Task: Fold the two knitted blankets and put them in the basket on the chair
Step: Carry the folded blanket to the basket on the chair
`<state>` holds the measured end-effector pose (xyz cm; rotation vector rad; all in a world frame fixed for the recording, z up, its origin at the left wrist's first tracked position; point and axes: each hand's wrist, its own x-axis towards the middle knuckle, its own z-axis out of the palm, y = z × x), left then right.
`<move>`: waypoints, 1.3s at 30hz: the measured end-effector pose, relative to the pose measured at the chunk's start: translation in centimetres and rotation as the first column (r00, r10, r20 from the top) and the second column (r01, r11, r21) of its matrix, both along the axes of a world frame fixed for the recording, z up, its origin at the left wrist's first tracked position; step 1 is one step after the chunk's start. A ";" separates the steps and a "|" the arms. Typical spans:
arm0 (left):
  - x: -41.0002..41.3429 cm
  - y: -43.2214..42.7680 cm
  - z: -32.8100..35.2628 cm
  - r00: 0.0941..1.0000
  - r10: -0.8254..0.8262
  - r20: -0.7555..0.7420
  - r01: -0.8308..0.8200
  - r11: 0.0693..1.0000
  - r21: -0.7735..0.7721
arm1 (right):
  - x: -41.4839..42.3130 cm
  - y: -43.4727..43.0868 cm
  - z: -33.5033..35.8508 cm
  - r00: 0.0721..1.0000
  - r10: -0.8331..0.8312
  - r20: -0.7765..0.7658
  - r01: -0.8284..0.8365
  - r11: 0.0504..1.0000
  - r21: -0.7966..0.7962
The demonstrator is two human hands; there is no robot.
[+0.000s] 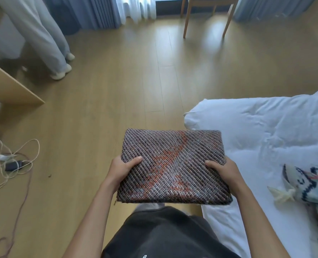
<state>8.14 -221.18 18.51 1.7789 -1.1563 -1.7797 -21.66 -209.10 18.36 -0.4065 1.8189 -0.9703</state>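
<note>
A folded knitted blanket (174,164), dark grey with orange patches, is held flat in the air in front of me above the floor. My left hand (122,169) grips its left edge, thumb on top. My right hand (224,170) grips its right edge the same way. A second knitted blanket (310,185), white and light blue with dark and orange pattern, lies crumpled on the white bed (262,131) at my right. The legs of a wooden chair (206,13) stand far ahead by the window; its seat and any basket are out of view.
Wooden floor lies between me and the chair. Another person's legs (48,40) stand at the far left beside a wooden desk (11,88). Loose cables and a charger (13,161) lie on the floor at left. Curtains (102,12) hang along the back.
</note>
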 end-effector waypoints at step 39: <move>-41.2 -72.5 -0.1 0.977 -0.212 -0.033 0.211 0.977 -0.036 | -37.4 -67.1 0.5 0.977 -0.210 -0.036 0.208 0.977 -0.048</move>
